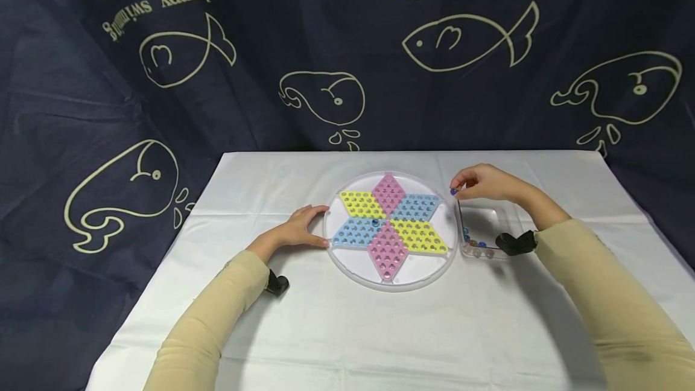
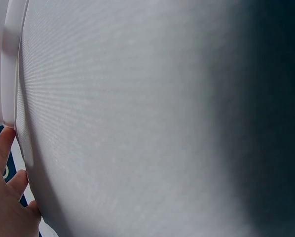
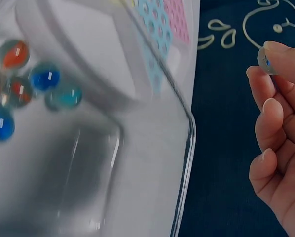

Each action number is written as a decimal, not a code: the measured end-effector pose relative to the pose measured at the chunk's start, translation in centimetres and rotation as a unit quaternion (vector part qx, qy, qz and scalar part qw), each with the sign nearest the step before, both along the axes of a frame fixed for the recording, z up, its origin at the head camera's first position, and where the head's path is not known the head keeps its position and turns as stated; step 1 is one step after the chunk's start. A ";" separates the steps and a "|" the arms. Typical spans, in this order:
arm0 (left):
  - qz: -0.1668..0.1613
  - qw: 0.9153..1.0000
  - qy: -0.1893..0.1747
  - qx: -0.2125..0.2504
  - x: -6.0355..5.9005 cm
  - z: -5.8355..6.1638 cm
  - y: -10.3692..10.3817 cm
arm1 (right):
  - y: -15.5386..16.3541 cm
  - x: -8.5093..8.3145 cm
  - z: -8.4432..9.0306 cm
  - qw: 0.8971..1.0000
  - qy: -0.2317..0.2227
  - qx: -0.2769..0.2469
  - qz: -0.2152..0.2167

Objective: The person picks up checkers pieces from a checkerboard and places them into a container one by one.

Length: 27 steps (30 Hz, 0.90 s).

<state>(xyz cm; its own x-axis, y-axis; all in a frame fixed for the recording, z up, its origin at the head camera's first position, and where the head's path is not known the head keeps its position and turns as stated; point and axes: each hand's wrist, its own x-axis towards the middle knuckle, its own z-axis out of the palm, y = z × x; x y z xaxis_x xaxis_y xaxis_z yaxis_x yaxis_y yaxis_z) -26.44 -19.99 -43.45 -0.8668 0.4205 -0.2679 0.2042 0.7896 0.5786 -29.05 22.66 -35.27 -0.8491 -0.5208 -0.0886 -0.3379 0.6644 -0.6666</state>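
Note:
A round white Chinese-checkers board (image 1: 355,264) with a star of pink, yellow and blue fields lies mid-table, one blue marble (image 1: 375,222) in its centre. My left hand (image 1: 304,226) rests against the board's left rim (image 2: 9,74), fingers lightly bent around it. My right hand (image 1: 480,183) hovers at the board's right edge, above a clear plastic box (image 1: 505,216), and pinches a blue-cored glass marble (image 3: 266,61) between thumb and fingertip. Several marbles (image 3: 24,86), red and blue, lie in the box's near corner.
A white cloth (image 1: 347,330) covers the table. A dark blue curtain (image 1: 347,53) with fish and whale drawings hangs behind and around it. Black wrist-camera mounts (image 1: 516,242) sit on both forearms.

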 end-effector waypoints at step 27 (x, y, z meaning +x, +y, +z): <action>0.001 1.000 -0.002 0.001 0.2 0.2 0.1 | 6.5 1.3 0.0 0.996 -0.021 0.025 -0.086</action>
<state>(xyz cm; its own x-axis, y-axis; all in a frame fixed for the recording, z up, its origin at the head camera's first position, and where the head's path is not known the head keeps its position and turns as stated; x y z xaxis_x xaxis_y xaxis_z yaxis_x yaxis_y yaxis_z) -26.24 -19.89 -43.24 -0.8667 0.4186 -0.2712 0.1993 0.7892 0.5809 -27.71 29.19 -35.23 -0.9207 -0.3612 -0.1477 -0.1888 0.7436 -0.6415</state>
